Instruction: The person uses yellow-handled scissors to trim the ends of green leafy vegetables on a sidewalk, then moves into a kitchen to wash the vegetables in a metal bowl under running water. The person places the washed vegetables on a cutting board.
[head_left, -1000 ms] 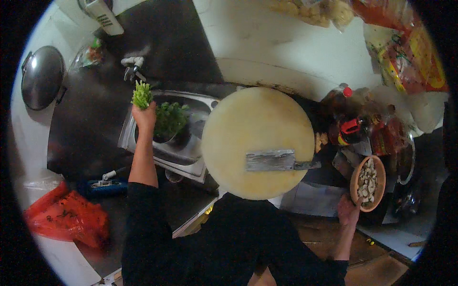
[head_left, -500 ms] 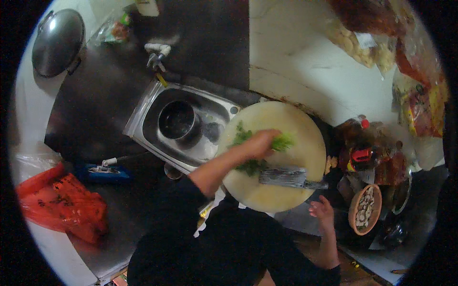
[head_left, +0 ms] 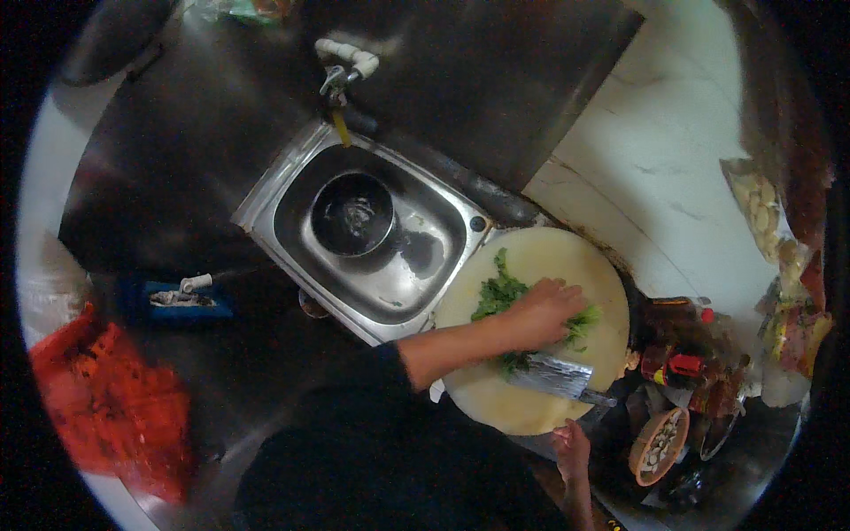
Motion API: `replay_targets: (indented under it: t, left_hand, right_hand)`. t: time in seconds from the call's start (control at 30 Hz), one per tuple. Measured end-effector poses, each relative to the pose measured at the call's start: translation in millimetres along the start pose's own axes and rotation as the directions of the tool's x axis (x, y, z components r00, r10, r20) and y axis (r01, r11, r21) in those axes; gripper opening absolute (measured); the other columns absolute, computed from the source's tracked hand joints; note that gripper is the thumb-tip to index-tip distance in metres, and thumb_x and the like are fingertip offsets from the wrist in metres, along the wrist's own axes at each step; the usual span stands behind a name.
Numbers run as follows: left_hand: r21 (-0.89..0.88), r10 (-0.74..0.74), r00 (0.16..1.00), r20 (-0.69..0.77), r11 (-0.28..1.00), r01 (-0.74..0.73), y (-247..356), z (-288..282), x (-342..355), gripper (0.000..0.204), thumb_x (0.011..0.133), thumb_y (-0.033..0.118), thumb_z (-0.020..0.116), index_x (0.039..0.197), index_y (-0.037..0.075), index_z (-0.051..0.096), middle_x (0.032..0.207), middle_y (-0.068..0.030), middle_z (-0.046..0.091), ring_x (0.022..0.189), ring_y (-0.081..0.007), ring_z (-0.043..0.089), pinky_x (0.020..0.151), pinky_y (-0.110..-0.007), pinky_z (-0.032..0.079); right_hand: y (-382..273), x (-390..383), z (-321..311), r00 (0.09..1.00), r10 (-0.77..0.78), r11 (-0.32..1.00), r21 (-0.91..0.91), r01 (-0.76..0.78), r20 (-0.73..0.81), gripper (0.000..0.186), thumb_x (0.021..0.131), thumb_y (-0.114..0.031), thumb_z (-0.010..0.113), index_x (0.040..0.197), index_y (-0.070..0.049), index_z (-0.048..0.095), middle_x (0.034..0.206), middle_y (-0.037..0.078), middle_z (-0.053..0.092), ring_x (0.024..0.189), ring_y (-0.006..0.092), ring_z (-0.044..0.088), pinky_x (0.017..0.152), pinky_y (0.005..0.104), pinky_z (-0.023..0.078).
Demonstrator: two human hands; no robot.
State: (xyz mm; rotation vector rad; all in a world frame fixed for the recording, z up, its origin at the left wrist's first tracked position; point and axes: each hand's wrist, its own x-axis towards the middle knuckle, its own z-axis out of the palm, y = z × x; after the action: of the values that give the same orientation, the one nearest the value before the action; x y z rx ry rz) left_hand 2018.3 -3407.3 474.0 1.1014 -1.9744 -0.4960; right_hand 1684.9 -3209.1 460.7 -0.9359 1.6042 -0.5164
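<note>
My left hand [head_left: 551, 311] is closed over a bunch of leafy greens [head_left: 500, 292] on a round pale cutting board [head_left: 496, 403]. Leaves stick out on the left, and light green stems show past my fingers on the right. Just nearer to me lies a cleaver [head_left: 553, 376], flat on the board, its dark handle pointing right; nothing holds it. My right hand [head_left: 571, 444] is at the board's near right edge, below the cleaver's handle. It appears empty, with fingers loosely apart.
Left of the board is a steel sink [head_left: 390, 305] with a dark pot [head_left: 332, 239] inside, under a tap [head_left: 335, 84]. Bottles [head_left: 677, 363] and a bowl of pale sliced pieces [head_left: 660, 447] stand on the right. A red plastic bag [head_left: 115, 398] lies far left.
The view has shifted and turned. My left hand stays on the greens, now with the palm lower over them. My right hand has come closer to the board's near edge.
</note>
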Motion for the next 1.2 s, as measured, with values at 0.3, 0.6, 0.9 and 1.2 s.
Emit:
replay_targets:
  t: [0.3, 0.6, 0.9, 1.2]
  left_hand:
    - [0.027, -0.769, 0.358, -0.529, 0.407, 0.913, -264, -169, -218, 0.028, 0.084, 0.018, 0.061, 0.107, 0.002, 0.063, 0.096, -0.0218, 0.066, 0.090, -0.0367, 0.064, 0.079, -0.043, 0.050]
    - [-0.348, -0.952, 0.292, -0.087, 0.304, 0.887, -376, -129, -276, 0.036, 0.088, 0.018, 0.059, 0.119, 0.000, 0.055, 0.096, -0.0157, 0.068, 0.086, -0.0282, 0.066, 0.068, -0.036, 0.052]
    - [-0.398, -0.819, 0.547, -0.174, 0.567, 0.722, -307, -127, -163, 0.019, 0.089, 0.014, 0.058, 0.102, 0.002, 0.064, 0.092, -0.0118, 0.066, 0.081, -0.0243, 0.063, 0.069, -0.034, 0.050]
    - [0.002, -0.906, 0.056, -0.420, 0.061, 0.998, -377, 6, -142, 0.029, 0.083, 0.018, 0.063, 0.108, 0.002, 0.061, 0.100, -0.0191, 0.066, 0.092, -0.0351, 0.064, 0.079, -0.045, 0.052]
  right_hand:
    - [1, 15, 24, 0.994, -0.105, 0.915, -0.392, 0.101, 0.013, 0.031, 0.084, 0.000, 0.063, 0.113, -0.002, 0.052, 0.088, 0.006, 0.059, 0.075, 0.0139, 0.058, 0.065, 0.0257, 0.048]
    - [-18, 27, 39, 0.994, 0.090, 0.995, -0.043, -0.093, -0.064, 0.016, 0.086, 0.000, 0.058, 0.091, -0.007, 0.045, 0.071, 0.001, 0.046, 0.057, 0.0101, 0.048, 0.047, 0.0265, 0.039]
    - [-16, 28, 47, 0.994, 0.033, 0.998, -0.045, -0.038, -0.106, 0.017, 0.086, -0.001, 0.060, 0.086, -0.008, 0.045, 0.072, 0.001, 0.044, 0.056, 0.0091, 0.045, 0.047, 0.0267, 0.040]
    - [17, 27, 28, 0.999, 0.037, 0.884, 0.466, -0.050, 0.039, 0.016, 0.091, -0.019, 0.062, 0.095, -0.005, 0.057, 0.072, 0.004, 0.054, 0.057, 0.0145, 0.051, 0.050, 0.0287, 0.046]
